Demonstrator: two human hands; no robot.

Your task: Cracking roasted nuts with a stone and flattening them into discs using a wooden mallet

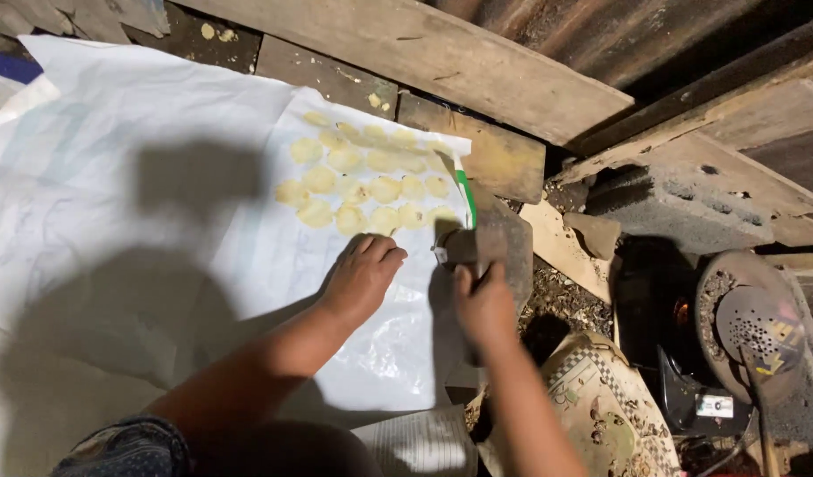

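— Just past our left hand [362,276], what do we see?

— Rows of pale yellow round slices [371,181] laid flat on the white sheet [159,177]. Our left hand rests palm down on that sheet, fingers curled at the tips and touching the nearest row; it grips nothing that we can see.

— And our right hand [483,305]?

— It sits just beside the left, at the sheet's edge, closed around the lower part of a dark flat tool [499,243]. We cannot tell exactly what kind of tool it is.

— Which way does it run?

— Its long axis runs away from us, up from the right hand, with the broad end pointing towards the wooden planks [477,79] beyond. A small metal piece shows on its side facing the left hand.

— What lies on the far side of the right hand, away from the left?

— A grey block [689,208], a round perforated skimmer [760,331] on a dark pan, and a patterned sack [601,397] nearer to us, by the forearm.
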